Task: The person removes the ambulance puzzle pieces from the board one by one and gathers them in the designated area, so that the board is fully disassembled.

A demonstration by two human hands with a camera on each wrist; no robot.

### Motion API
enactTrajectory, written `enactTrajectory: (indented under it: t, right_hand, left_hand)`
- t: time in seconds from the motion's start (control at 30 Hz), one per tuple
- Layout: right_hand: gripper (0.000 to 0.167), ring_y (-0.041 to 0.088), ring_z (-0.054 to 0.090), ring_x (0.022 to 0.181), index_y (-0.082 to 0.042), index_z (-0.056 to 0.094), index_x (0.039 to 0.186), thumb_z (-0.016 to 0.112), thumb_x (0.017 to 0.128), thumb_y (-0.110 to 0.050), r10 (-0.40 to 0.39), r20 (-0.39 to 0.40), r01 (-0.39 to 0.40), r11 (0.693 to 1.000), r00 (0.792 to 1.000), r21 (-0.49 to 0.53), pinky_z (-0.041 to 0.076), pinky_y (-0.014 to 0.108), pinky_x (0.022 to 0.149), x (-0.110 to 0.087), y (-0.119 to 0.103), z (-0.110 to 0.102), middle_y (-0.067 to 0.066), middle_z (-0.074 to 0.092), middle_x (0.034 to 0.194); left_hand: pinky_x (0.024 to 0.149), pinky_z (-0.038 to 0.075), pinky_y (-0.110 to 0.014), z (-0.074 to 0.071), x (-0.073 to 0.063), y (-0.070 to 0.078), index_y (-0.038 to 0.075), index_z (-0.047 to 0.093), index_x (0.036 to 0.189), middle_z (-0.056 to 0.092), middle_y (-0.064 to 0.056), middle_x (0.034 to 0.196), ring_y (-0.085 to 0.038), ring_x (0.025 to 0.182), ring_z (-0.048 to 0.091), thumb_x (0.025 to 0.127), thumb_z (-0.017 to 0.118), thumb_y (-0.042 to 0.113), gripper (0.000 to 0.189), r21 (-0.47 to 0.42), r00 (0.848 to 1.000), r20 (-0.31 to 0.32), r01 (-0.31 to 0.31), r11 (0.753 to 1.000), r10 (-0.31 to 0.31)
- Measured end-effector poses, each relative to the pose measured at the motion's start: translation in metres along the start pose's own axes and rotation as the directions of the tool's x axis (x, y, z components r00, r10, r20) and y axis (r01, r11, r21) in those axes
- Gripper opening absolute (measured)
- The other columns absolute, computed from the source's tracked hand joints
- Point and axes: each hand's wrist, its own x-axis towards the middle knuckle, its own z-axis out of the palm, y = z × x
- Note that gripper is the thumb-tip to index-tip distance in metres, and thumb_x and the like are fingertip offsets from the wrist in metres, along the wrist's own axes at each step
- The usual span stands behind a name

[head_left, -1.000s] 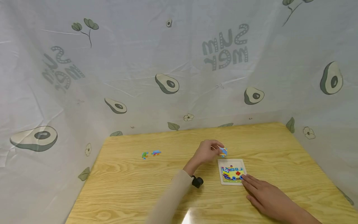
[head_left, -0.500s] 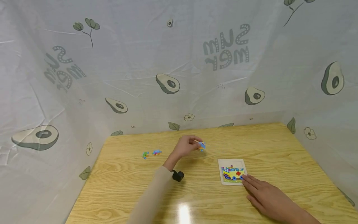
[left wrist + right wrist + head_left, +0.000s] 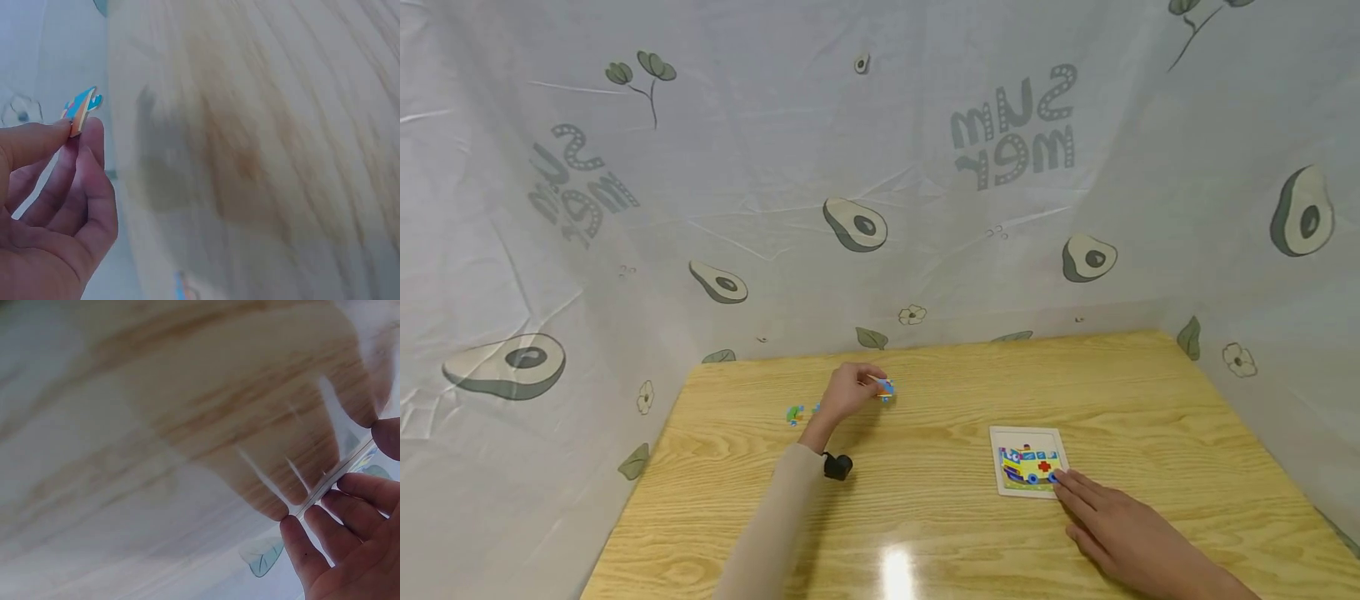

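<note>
My left hand [image 3: 848, 392] pinches a jigsaw puzzle piece [image 3: 886, 389] over the back of the table. In the left wrist view this blue and orange piece [image 3: 80, 111] stands up between thumb and fingertips. At the right lies a square puzzle board [image 3: 1027, 432] with a pale frame and a yellow ambulance picture in its lower part; its upper part is bare. The straight fingers of my right hand [image 3: 1120, 523] rest on the board's lower right corner. From the right wrist, the board's edge [image 3: 316, 491] shows as a thin strip by the fingertips.
Left of my left wrist lies a green and blue puzzle piece [image 3: 793, 414]. Another piece [image 3: 817, 407] beside it is mostly hidden behind the wrist. A patterned curtain [image 3: 775, 208] borders the wooden table [image 3: 955, 533] at the back and sides.
My left hand has carried the puzzle piece leftward from behind the board, and its wrist now covers most of one loose piece. My right hand stays at the board's corner.
</note>
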Motion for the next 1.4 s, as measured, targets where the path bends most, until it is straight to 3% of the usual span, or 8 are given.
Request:
enactTrajectory:
  t: [0.27, 0.57, 0.73, 0.9, 1.13, 1.4]
  right_hand:
    - [0.054, 0.028, 0.065, 0.134, -0.014, 0.063, 0.147, 0.062, 0.105, -0.048, 0.011, 0.008, -0.011, 1.0, 1.0, 0.014, 0.058, 0.048, 0.099, -0.001, -0.003, 0.0, 0.003, 0.06, 0.154]
    - [0.053, 0.028, 0.065, 0.134, -0.013, 0.064, 0.145, 0.064, 0.103, -0.046, -0.001, -0.033, 0.001, 1.0, 0.999, -0.008, 0.058, 0.048, 0.1, -0.001, -0.001, -0.001, 0.003, 0.062, 0.153]
    - [0.053, 0.028, 0.065, 0.133, -0.013, 0.065, 0.145, 0.065, 0.103, -0.046, -0.002, -0.034, 0.002, 1.0, 0.999, -0.005, 0.058, 0.048, 0.099, -0.001, -0.001, -0.001, 0.004, 0.062, 0.152]
    - [0.053, 0.028, 0.065, 0.134, -0.013, 0.065, 0.144, 0.065, 0.103, -0.046, 0.001, -0.042, -0.001, 1.0, 0.999, -0.001, 0.057, 0.048, 0.1, -0.001, -0.001, 0.0, 0.004, 0.063, 0.151]
    - [0.053, 0.028, 0.065, 0.133, -0.012, 0.065, 0.144, 0.066, 0.102, -0.045, -0.004, -0.058, 0.004, 1.0, 0.998, 0.008, 0.057, 0.049, 0.101, -0.001, -0.002, 0.001, 0.004, 0.064, 0.15]
    - [0.054, 0.028, 0.065, 0.133, -0.011, 0.065, 0.144, 0.067, 0.102, -0.044, -0.005, -0.06, 0.006, 1.0, 0.998, 0.005, 0.057, 0.049, 0.1, -0.002, -0.001, 0.0, 0.004, 0.063, 0.151]
  left_hand:
    - [0.062, 0.054, -0.025, -0.006, -0.001, -0.028, 0.002, 0.079, 0.109, 0.079, -0.016, 0.093, -0.017, 0.073, 0.072, 0.097, 0.066, 0.003, 0.019, 0.021, 0.992, -0.06, 0.116, 0.993, -0.114]
    - [0.068, 0.057, -0.026, -0.013, -0.008, -0.029, 0.0, 0.08, 0.107, 0.079, -0.014, 0.094, -0.02, 0.078, 0.074, 0.095, 0.069, 0.003, 0.016, -0.007, 0.981, -0.05, 0.185, 0.983, -0.185]
    - [0.068, 0.062, -0.03, -0.01, -0.008, -0.027, -0.004, 0.079, 0.108, 0.079, -0.018, 0.093, -0.026, 0.077, 0.079, 0.096, 0.07, 0.002, 0.016, -0.009, 0.987, -0.019, 0.161, 0.987, -0.161]
    - [0.07, 0.061, -0.031, -0.007, -0.008, -0.027, -0.003, 0.079, 0.106, 0.077, -0.016, 0.097, -0.022, 0.079, 0.075, 0.096, 0.073, 0.006, 0.015, 0.092, 0.99, -0.034, 0.141, 0.986, -0.138]
    - [0.075, 0.059, -0.035, -0.004, -0.01, -0.026, 0.002, 0.082, 0.1, 0.078, -0.012, 0.098, -0.021, 0.087, 0.07, 0.095, 0.078, 0.011, 0.012, 0.218, 0.99, -0.057, 0.138, 0.966, -0.128]
    - [0.072, 0.061, -0.034, 0.0, -0.01, -0.027, 0.002, 0.082, 0.09, 0.079, -0.012, 0.091, -0.02, 0.081, 0.072, 0.095, 0.078, 0.009, 0.01, 0.222, 0.991, -0.078, 0.127, 0.967, -0.112]
